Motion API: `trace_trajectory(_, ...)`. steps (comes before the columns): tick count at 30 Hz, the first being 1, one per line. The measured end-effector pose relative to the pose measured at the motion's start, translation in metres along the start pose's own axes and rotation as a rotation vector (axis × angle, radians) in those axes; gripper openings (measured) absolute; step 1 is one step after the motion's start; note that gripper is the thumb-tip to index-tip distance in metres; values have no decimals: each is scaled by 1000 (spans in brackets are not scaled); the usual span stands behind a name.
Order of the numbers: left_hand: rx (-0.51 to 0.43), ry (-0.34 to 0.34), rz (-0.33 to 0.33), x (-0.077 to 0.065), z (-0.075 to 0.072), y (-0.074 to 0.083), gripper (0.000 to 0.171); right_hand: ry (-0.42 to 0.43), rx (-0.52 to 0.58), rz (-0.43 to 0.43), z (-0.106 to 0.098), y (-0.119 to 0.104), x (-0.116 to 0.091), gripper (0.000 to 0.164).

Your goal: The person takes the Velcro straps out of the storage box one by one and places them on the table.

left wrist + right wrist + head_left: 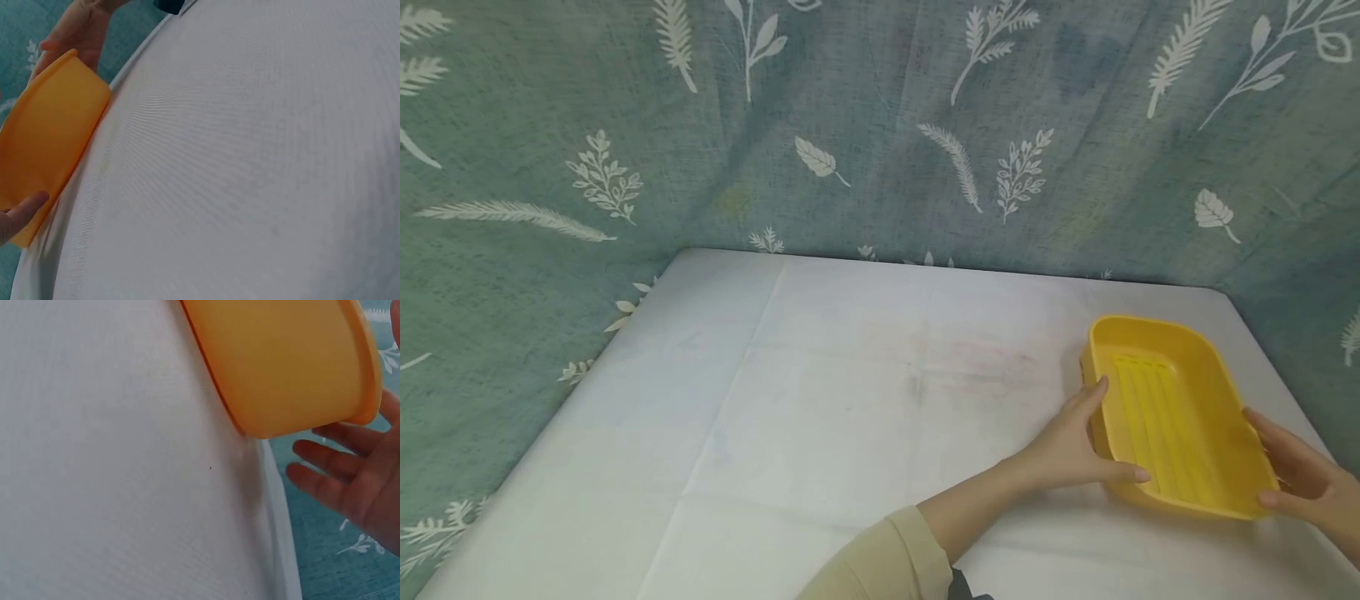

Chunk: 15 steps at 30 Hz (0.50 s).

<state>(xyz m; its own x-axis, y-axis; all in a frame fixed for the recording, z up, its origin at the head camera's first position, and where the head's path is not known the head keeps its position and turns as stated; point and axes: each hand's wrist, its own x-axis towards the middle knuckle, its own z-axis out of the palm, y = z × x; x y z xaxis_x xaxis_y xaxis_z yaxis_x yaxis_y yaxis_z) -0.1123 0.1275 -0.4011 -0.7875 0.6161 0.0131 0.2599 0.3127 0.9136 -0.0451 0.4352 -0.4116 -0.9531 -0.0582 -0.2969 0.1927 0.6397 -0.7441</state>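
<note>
A yellow plastic tray [1213, 400], with rounded corners and a ribbed bottom, sits toward the right side of the white-covered table. My left hand [1078, 442] grips its near left corner, the thumb lying over the near rim and a fingertip at the left rim. In the left wrist view one finger lies along the tray's outer wall. At the right end is my right hand [1303, 475], its thumb at the corner of the rim. The right wrist view shows the loosely spread fingers [331, 459] of that hand beside the wall, the lower ones apart from it.
A white cloth [820, 400] with faint creases and stains covers the table. Green-blue fabric [865, 108] printed with pale leaves hangs behind it and at both sides. The table's edge [281, 512] runs close beneath the tray's end in the right wrist view.
</note>
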Motion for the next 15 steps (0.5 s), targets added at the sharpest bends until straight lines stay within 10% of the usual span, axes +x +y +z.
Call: trace_trajectory(15, -110, 10, -23, 6, 6, -11, 104, -52, 100, 58, 2, 10, 13, 87)
